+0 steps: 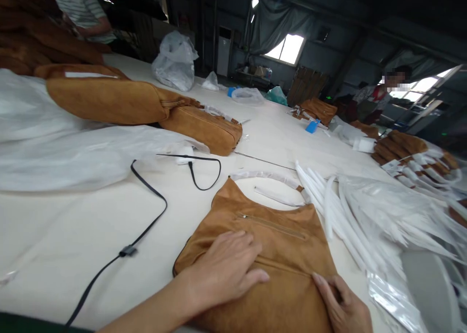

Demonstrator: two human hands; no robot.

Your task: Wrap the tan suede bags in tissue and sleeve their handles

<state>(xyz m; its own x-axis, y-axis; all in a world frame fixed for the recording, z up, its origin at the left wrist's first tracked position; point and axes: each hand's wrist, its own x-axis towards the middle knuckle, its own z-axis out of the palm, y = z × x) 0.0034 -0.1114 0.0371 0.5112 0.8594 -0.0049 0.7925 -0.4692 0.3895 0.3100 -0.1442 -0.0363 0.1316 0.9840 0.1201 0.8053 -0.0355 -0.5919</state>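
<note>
A tan suede shoulder bag (277,236) lies flat on the white table (73,226) right before me, zip side up, its strap wrapped in white film and arching away. My left hand (226,265) rests palm down on the bag's left half, fingers stretched flat. My right hand (343,304) is at the bag's lower right edge, fingers curled and pressing or pinching the suede there. Nothing else is in either hand.
A black cable (146,231) runs across the table left of the bag. Clear plastic sleeves (383,211) pile up at the right. More tan bags (109,99) and white plastic sheeting (54,148) lie at the left; further bags (401,146) at far right. Persons stand at back left (82,7) and back right (375,97).
</note>
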